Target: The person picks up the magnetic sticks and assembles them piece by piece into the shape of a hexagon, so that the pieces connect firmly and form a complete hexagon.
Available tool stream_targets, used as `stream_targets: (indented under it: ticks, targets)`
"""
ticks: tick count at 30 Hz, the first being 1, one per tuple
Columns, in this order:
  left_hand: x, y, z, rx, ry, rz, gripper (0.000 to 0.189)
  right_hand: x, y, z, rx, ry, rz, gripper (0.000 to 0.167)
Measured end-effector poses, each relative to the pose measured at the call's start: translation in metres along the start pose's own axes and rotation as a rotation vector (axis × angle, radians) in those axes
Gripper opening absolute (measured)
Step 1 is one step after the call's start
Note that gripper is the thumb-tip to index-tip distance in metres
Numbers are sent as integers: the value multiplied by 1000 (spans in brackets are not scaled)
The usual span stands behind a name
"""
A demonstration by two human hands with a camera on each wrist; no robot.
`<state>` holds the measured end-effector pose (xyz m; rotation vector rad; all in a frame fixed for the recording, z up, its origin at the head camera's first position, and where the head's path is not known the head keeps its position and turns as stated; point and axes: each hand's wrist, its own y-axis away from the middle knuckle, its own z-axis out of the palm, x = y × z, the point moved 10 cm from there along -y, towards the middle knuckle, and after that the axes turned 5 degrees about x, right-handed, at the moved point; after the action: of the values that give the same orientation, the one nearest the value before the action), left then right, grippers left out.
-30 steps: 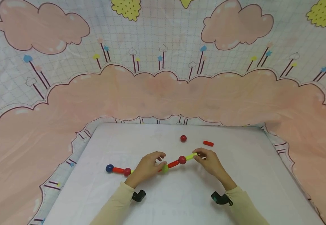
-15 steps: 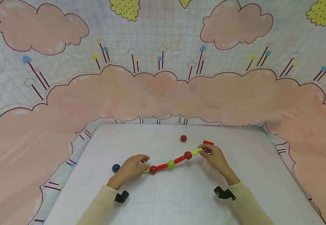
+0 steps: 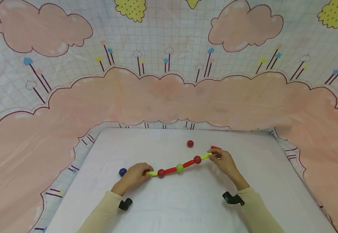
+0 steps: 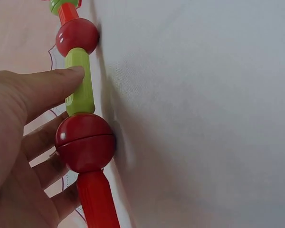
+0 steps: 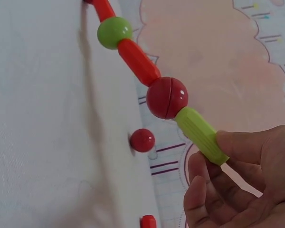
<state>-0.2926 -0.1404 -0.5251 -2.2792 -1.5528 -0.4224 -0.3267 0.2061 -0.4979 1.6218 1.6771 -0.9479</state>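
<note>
A chain of balls and ribbed rods, joined end to end, slants between my hands. My left hand (image 3: 134, 176) pinches a yellow-green rod (image 4: 80, 97), thumb on top, with a red ball (image 4: 85, 142) and a red rod (image 4: 99, 199) beyond it along the palm. In the head view that hand covers part of the chain, and a blue ball (image 3: 122, 172) shows just past it. At the far right end, thumb and fingers of my right hand (image 3: 225, 164) pinch another yellow-green rod (image 5: 202, 134). A green ball (image 3: 180, 167) sits mid-chain between two red rods.
A loose red ball (image 3: 190, 143) lies on the white table (image 3: 163, 207) behind the chain. Behind my right hand, a loose red rod (image 3: 216, 148) is partly covered. A patterned cloth (image 3: 169, 97) hangs past the table's far edge.
My left hand has slid leftward along the chain and now pinches the left yellow-green rod. The right hand, still pinching its rod, has moved right and slightly away; the chain shifted right with it.
</note>
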Motion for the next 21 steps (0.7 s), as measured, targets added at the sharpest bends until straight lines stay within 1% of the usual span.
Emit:
stream_targets:
  ticks: [6,11,14,16,18,21]
  targets:
    - [-5,-10,1,25,30,-45,20,13,-3,1,10,-43,43,31]
    - [-8,-22,0,35,6,-76,22,24,-6,3,14,-86,102,31]
    - [-10,-30,-2,34,-21,-89,24,26,-8,4,24,-102,105,30]
    - [-12,-35,-2,19,-42,-96,25,28,-10,4,30,-112,107,30]
    - [-13,-38,-3,-13,-74,-103,27,29,-10,4,33,-118,109,30]
    - [-16,-39,-5,-66,-123,-109,33,32,-10,4,31,-120,121,30]
